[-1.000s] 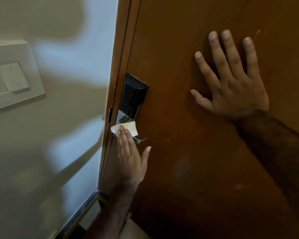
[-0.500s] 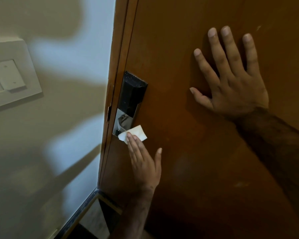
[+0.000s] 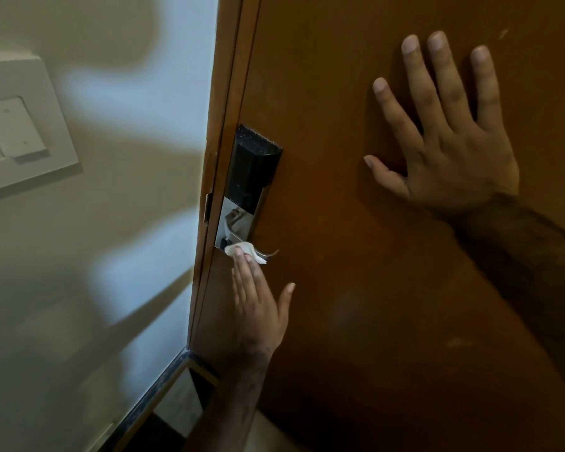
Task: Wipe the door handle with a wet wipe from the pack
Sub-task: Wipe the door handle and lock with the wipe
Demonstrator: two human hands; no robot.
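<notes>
Two bare hands are in view, and one wet wipe [image 3: 246, 251]. The left hand [image 3: 258, 308], at lower centre of the frame, reaches up with its four fingers straight and pressed together, thumb held out to the right; the fingertips push the wipe flat against the door handle [image 3: 269, 253]. The wipe is a small white crumpled piece, soft and folded, showing just above and to the right of the fingertips. Only the thin curved metal tip of the lever shows, poking out to the right of the wipe; the rest is covered.

The right hand [image 3: 450, 148], at upper right, lies flat on the door [image 3: 372, 288] with all five fingers spread wide, palm down, holding nothing.

One lock unit [image 3: 248, 187] sits at centre, directly above the wipe: a tall rectangular body, the upper part glossy black with a speckled top face, the lower part a polished silver plate that mirrors its surroundings. The door is smooth brown wood with a faint sheen and a few pale scuffs. Its edge runs down centre-left beside a plain cream wall [image 3: 111, 256] crossed by soft shadows. At upper left, one white rectangular switch plate [image 3: 30, 135] carries a single flat rocker.
</notes>
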